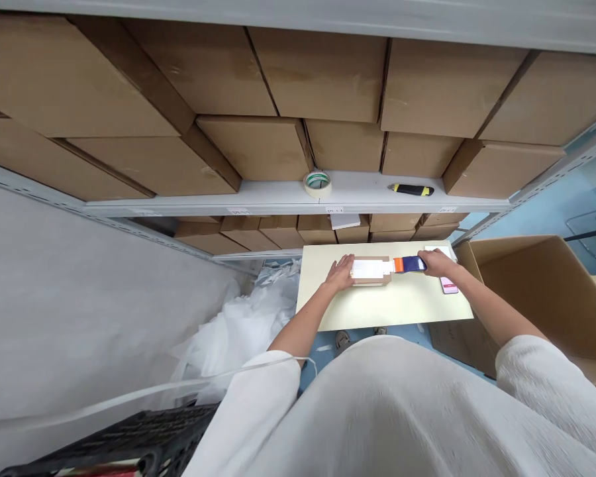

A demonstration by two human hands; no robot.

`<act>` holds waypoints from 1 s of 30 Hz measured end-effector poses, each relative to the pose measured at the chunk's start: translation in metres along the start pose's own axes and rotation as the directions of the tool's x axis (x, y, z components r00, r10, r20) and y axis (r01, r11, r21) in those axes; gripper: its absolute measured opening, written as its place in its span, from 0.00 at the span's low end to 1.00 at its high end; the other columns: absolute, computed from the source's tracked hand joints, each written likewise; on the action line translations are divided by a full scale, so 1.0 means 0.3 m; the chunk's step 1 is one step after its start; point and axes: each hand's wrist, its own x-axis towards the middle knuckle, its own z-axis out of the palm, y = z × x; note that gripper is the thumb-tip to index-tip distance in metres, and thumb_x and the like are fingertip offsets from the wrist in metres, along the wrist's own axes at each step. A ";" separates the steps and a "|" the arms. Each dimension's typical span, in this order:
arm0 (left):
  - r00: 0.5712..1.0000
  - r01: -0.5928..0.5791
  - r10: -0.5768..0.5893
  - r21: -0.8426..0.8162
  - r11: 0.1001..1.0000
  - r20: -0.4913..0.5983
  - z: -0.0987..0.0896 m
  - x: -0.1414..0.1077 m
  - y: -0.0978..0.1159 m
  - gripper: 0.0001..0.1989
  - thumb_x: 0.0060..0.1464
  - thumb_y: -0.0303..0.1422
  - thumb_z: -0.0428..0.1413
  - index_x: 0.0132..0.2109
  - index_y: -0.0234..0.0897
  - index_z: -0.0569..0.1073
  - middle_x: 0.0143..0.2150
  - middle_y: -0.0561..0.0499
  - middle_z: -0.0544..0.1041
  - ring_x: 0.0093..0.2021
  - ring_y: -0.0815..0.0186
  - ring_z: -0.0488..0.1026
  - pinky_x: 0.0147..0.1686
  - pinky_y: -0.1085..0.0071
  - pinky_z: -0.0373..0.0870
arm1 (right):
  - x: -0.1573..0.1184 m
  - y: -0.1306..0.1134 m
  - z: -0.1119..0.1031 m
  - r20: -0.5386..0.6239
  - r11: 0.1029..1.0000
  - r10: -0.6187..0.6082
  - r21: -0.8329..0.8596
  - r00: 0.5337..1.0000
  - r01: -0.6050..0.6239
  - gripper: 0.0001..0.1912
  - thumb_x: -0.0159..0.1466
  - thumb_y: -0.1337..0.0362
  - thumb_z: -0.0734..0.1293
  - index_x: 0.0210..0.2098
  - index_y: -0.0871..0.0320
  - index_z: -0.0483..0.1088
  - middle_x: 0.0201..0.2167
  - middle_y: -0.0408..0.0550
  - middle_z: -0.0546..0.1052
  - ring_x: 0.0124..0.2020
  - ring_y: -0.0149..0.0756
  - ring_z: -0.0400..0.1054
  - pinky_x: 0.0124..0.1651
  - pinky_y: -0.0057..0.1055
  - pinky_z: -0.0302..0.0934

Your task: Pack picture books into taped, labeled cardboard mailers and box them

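Observation:
A small brown cardboard box (pixel 372 282) with a white label (pixel 367 269) lies on the pale yellow board (pixel 377 311) in front of me. My left hand (pixel 342 271) grips the box at its left end, fingers over the edge. Closed around the right end of a dark blue and orange hand-held tool (pixel 410 264) is my right hand (pixel 437 263). The orange end points left at the box, and a short white piece shows between it and the label. What kind of tool it is, I cannot tell. A phone with a pink screen (pixel 448 286) lies near my right wrist.
Large cardboard boxes (pixel 345 147) fill the shelf behind the board. A tape roll (pixel 318 184) and a yellow-black utility knife (pixel 411 190) lie on the shelf edge. White plastic wrap (pixel 243 324) heaps at left, a black crate (pixel 144 430) below. A big open carton (pixel 521 265) stands right.

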 end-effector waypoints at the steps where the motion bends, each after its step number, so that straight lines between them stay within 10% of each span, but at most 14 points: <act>1: 1.000 0.000 0.000 -0.005 1.000 -0.002 0.002 0.003 -0.002 0.56 0.57 0.37 0.65 0.83 0.43 0.42 0.86 0.38 0.45 0.86 0.49 0.38 0.81 0.45 0.38 | -0.017 0.032 0.019 0.006 1.000 0.015 0.008 1.000 -0.015 0.15 0.62 0.68 0.71 0.48 0.55 0.70 0.48 0.57 0.83 0.47 0.50 0.77 0.52 0.38 0.58; 14: 0.999 0.046 -0.046 0.029 0.999 0.027 0.002 0.016 0.000 0.57 0.57 0.37 0.66 0.83 0.46 0.42 0.86 0.39 0.45 0.86 0.48 0.38 0.81 0.44 0.39 | -0.012 0.128 0.128 0.010 0.998 0.026 0.054 1.000 -0.026 0.17 0.63 0.70 0.71 0.50 0.56 0.70 0.49 0.58 0.82 0.47 0.50 0.76 0.53 0.39 0.57; 30: 1.000 0.017 -0.017 -0.007 1.000 0.017 0.001 0.040 0.009 0.60 0.53 0.38 0.72 0.83 0.45 0.47 0.85 0.40 0.49 0.85 0.46 0.41 0.81 0.52 0.49 | 0.275 -0.081 0.120 0.051 0.993 0.112 0.036 0.992 -0.114 0.24 0.53 0.56 0.81 0.47 0.54 0.78 0.40 0.61 0.84 0.46 0.60 0.81 0.59 0.55 0.63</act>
